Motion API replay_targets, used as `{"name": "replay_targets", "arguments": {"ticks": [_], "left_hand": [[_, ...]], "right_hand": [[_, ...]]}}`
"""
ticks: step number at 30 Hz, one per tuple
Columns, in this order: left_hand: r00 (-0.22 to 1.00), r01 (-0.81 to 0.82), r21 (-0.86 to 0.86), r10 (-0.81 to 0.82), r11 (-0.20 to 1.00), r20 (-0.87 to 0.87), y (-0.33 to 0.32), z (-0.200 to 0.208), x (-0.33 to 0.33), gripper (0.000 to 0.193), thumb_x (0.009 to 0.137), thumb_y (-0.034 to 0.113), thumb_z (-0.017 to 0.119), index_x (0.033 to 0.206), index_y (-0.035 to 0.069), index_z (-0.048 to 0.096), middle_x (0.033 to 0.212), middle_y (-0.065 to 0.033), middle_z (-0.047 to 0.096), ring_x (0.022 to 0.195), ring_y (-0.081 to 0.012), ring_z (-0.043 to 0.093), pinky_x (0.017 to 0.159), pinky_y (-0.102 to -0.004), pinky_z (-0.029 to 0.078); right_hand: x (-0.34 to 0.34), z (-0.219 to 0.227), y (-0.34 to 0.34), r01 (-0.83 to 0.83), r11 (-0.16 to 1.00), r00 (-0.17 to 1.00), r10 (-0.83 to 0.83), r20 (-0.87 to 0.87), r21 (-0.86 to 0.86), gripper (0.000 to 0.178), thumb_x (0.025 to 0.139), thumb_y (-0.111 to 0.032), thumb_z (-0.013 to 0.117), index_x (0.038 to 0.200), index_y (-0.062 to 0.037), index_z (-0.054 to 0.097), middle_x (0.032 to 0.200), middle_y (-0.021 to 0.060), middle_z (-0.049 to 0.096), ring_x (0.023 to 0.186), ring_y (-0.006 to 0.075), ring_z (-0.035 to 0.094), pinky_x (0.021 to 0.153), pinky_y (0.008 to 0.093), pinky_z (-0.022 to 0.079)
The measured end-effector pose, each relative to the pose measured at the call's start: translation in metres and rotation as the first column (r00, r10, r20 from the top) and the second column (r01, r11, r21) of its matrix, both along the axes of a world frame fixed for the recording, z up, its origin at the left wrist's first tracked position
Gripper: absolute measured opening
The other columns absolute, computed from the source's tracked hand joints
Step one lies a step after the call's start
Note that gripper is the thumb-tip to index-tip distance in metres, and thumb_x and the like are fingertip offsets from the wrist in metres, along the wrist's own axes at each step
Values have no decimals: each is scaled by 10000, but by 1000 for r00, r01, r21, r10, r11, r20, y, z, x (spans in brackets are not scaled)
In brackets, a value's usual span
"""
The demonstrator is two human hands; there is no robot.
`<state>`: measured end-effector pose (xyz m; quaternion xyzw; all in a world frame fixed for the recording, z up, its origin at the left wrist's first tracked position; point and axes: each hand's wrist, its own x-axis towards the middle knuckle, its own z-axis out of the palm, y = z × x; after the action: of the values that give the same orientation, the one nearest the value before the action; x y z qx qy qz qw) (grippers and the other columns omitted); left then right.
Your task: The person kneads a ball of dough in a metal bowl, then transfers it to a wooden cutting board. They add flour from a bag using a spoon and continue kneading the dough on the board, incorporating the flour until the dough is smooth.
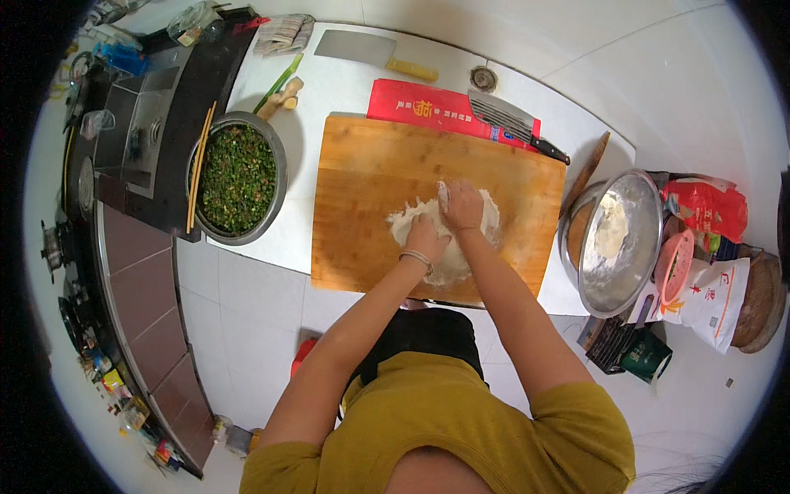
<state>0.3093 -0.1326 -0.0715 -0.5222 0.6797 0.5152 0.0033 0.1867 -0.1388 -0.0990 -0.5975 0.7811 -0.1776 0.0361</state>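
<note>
A spread of white flour (448, 270) lies on a wooden cutting board (354, 189). In the flour is my left hand (426, 237), with a bracelet at its wrist. Its fingers are curled down, and whatever is under them is hidden. Just beyond and to its right, my right hand (461, 207) presses into the same flour. Those fingers are closed together and coated white; what they hold, if anything, cannot be made out.
Left of the board stands a bowl of chopped greens (239, 181) with chopsticks (200, 165) across its rim. Behind are a cleaver (354, 47), ginger (284, 99) and a slotted knife (502, 117). A metal bowl with flour (621, 247) and a rolling pin (588, 169) are at right.
</note>
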Motion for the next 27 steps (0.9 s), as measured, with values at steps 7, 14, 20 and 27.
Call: {"name": "replay_targets", "arguments": {"ticks": [7, 14, 20, 27], "left_hand": [[995, -53, -30, 55, 998, 81, 12, 13, -9, 507, 701, 205, 705, 1019, -50, 403, 1066, -242, 462, 989, -386, 502, 813, -419, 452], [982, 121, -334, -162, 935, -97, 75, 11, 12, 490, 711, 206, 648, 1069, -20, 402, 1069, -218, 443, 1000, -378, 486, 805, -439, 441], [936, 65, -359, -182, 931, -302, 92, 13, 35, 529, 666, 128, 630, 1113, -19, 388, 985, -202, 443, 934, -362, 465, 804, -401, 418], [919, -179, -259, 68, 949, -389, 65, 11, 32, 345, 739, 73, 529, 1060, -9, 433, 965, -210, 455, 880, -359, 488, 771, -403, 422]], "right_hand": [[2, 18, 10, 23, 1000, 989, -22, 145, -9, 339, 761, -386, 608, 742, -52, 555, 739, 137, 529, 735, 326, 512, 648, 422, 408], [36, 69, 77, 254, 958, 962, -237, 133, -133, 376, 718, -392, 652, 719, -56, 486, 822, 156, 474, 819, 349, 465, 691, 444, 377], [11, 29, 108, 149, 951, 987, -127, 97, -271, 192, 754, -242, 597, 799, -68, 529, 837, 147, 502, 838, 344, 481, 728, 431, 385], [-4, 22, 77, 35, 997, 998, -31, 60, -68, 179, 756, -217, 570, 891, -99, 579, 877, 144, 519, 831, 322, 511, 721, 429, 407]]}}
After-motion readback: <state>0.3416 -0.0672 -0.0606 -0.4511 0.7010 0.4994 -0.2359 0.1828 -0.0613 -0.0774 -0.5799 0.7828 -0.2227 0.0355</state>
